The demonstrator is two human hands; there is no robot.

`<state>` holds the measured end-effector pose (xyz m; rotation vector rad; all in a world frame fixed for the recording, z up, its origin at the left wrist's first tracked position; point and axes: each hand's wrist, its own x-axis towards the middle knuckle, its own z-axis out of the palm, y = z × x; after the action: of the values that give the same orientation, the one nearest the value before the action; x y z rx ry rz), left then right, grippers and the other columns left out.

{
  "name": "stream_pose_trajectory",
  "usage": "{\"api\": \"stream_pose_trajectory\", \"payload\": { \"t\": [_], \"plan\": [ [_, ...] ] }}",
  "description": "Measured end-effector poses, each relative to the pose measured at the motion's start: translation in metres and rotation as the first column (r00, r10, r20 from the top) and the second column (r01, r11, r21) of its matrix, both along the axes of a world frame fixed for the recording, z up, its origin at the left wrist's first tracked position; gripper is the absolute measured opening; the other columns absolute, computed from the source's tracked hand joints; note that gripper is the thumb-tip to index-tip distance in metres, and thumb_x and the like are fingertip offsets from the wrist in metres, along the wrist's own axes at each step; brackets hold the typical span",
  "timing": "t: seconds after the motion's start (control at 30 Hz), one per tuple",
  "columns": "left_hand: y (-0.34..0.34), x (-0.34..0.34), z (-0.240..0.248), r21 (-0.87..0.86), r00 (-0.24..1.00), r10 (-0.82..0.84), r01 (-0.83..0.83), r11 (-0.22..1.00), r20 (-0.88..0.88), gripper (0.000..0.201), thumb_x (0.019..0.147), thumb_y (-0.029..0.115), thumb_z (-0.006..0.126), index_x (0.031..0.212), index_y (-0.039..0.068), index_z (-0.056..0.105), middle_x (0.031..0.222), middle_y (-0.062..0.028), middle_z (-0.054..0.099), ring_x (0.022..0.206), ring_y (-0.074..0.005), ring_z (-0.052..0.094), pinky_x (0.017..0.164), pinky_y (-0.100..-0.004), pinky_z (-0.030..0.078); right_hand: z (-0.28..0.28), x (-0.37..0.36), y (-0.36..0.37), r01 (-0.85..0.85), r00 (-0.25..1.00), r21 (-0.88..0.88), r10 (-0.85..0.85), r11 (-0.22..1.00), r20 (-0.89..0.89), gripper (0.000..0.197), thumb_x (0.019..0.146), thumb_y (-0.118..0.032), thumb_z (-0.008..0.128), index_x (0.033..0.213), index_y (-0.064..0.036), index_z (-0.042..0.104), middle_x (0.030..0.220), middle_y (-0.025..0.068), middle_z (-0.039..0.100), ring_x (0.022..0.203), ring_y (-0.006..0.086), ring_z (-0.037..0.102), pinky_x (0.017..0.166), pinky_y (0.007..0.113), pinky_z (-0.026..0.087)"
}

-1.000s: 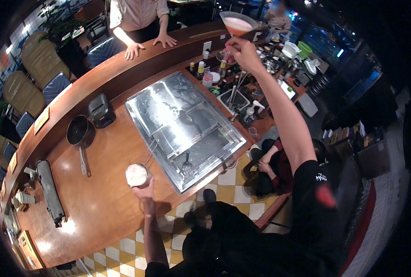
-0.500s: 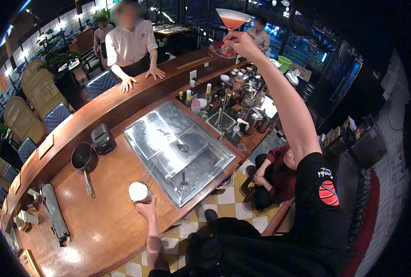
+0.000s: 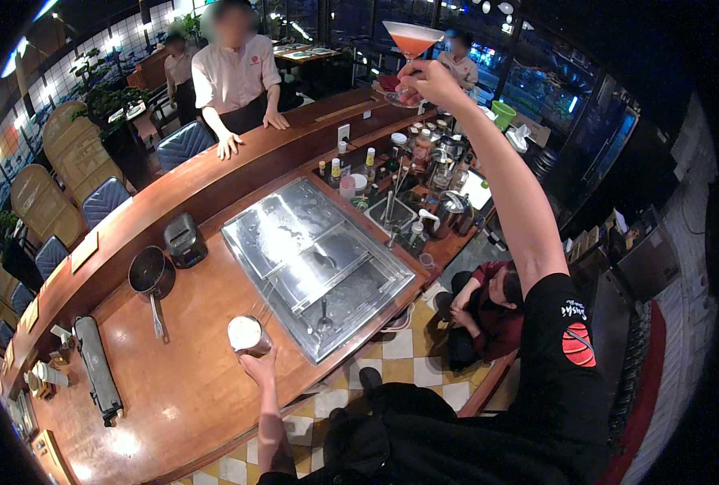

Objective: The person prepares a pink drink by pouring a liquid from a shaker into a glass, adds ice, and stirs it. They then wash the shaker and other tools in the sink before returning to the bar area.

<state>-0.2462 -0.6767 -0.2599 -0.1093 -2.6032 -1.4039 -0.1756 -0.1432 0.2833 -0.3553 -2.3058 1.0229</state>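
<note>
one stemmed glass point(image 3: 412, 39), conical, orange-filled

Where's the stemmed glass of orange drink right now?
In the head view, the stemmed glass is near the top, right of centre, held by its stem in the right hand, up and left of the green container.

My right arm point(image 3: 529, 206) extended toward the far side, right hand point(image 3: 430, 81) in a pinch grip, my left forearm point(image 3: 271, 424) near, left hand point(image 3: 260, 368) in a curved grip
</note>
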Motion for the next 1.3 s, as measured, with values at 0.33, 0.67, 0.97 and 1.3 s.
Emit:
{"api": "stream_pose_trajectory", "payload": {
  "t": [0.33,0.67,0.97,1.3],
  "plan": [
    [-0.003,-0.005,-0.002,0.021,0.999,-0.034,0.034,0.999,0.022,0.088,0.056,0.023,0.095,0.122,-0.009,0.046,0.123,-0.0274,0.054,0.116,-0.0427,0.052,0.098,-0.0499,0.043,-0.004,-0.007,-0.003,0.008,1.000,0.012,-0.008,1.000,0.002,0.016,0.095,-0.005,0.059,0.106,0.0065,0.062,0.091,0.0180,0.072,0.076,0.0227,0.074,0.059,0.033,0.061],
    [-0.017,0.033,0.004,0.165,0.992,-0.104,0.115,0.979,-0.076,0.098,0.066,0.012,0.089,0.142,-0.007,0.030,0.140,-0.0271,0.042,0.130,-0.0372,0.046,0.109,-0.0441,0.038,-0.016,-0.013,0.005,-0.011,1.000,0.015,0.011,1.000,0.003,0.015,0.095,-0.004,0.059,0.106,0.0061,0.062,0.090,0.0171,0.072,0.077,0.0217,0.074,0.059,0.032,0.061],
    [-0.071,0.115,0.018,0.233,0.980,-0.193,0.178,0.956,0.042,0.079,0.071,0.004,0.083,0.137,-0.001,0.040,0.119,-0.0158,0.050,0.103,-0.0244,0.056,0.093,-0.0357,0.048,-0.044,-0.017,-0.006,-0.003,0.999,-0.036,0.002,0.999,-0.040,0.012,0.093,-0.004,0.061,0.101,0.0059,0.062,0.087,0.0151,0.072,0.074,0.0203,0.073,0.057,0.030,0.060],
    [-0.130,0.223,0.055,-0.073,0.965,-0.259,0.261,0.962,0.043,0.042,0.071,-0.003,0.075,0.109,0.002,0.057,0.081,-0.0098,0.056,0.069,-0.0246,0.057,0.063,-0.0346,0.047,-0.201,-0.043,-0.039,-0.022,0.990,-0.012,0.020,1.000,-0.139,0.005,0.091,-0.001,0.063,0.095,0.0034,0.063,0.079,0.0102,0.070,0.064,0.0176,0.071,0.054,0.029,0.055]
  ]
}}
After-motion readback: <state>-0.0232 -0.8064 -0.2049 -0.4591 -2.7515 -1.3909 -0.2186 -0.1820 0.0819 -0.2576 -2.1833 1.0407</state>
